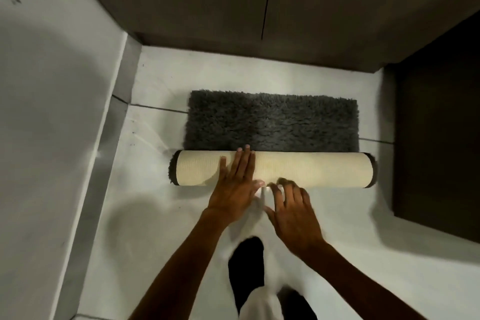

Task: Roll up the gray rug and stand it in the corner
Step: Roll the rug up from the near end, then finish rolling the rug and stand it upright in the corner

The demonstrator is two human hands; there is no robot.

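The gray shaggy rug (272, 119) lies on the white floor, its near half rolled into a tube that shows the cream backing (311, 169). My left hand (236, 184) rests flat on top of the roll, fingers spread and pointing away from me. My right hand (293, 210) hovers at the roll's near edge with fingers curled and apart, blurred by motion; its fingertips touch or nearly touch the backing. The far half of the rug is still flat on the floor.
A dark cabinet front (259, 8) closes the far side. A white wall with a gray skirting (98, 163) runs along the left, meeting the cabinet in a corner (135, 44). A dark panel (436, 138) stands on the right. My black-socked foot (246, 267) is below.
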